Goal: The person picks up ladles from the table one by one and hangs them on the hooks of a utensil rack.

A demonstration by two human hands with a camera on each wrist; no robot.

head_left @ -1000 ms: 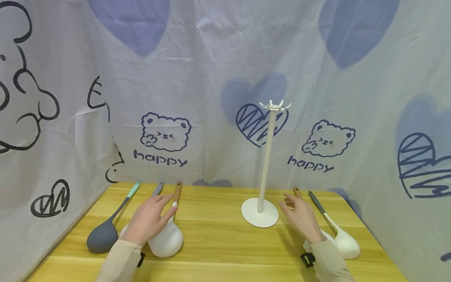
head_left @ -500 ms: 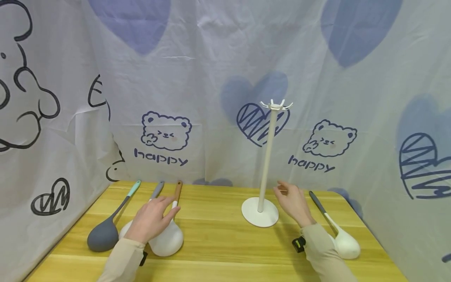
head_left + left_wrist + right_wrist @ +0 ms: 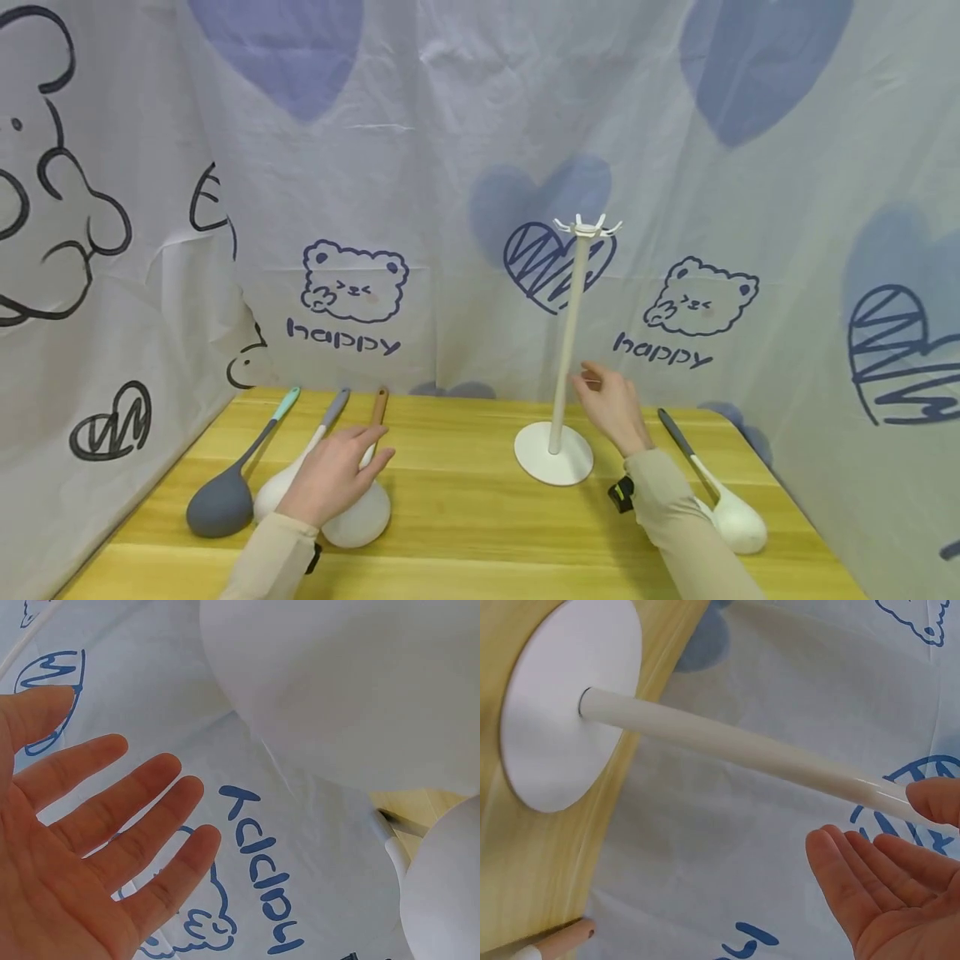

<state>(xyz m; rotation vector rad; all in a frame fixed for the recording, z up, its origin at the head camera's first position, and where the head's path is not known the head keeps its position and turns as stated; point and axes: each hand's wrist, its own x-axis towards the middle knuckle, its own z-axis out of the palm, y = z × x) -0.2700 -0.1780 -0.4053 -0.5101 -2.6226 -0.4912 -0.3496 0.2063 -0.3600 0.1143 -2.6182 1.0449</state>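
My right hand [image 3: 611, 408] is raised beside the pole [image 3: 572, 333] of a white stand with small hooks at its top. In the right wrist view its thumb and fingers [image 3: 832, 862] are spread apart near the pole, with no grip on it. My left hand [image 3: 333, 475] hovers, fingers extended, over two white ladles, one with a grey handle [image 3: 335, 407] and one with a brown handle [image 3: 380, 406]. It covers part of both; the bowl [image 3: 363, 518] of the brown-handled one shows below the hand. A dark grey ladle [image 3: 219, 506] with a mint handle tip lies further left.
On the right lies a white ladle [image 3: 738, 525] with a dark grey handle. Another ladle beside it is mostly hidden by my right arm; its brown handle [image 3: 566, 941] shows in the right wrist view. The stand's round base [image 3: 532, 462] rests on the wooden table [image 3: 465, 533].
My right hand has moved left and up from the ladles on the right to beside the stand's pole. My left hand has shifted slightly right and down.
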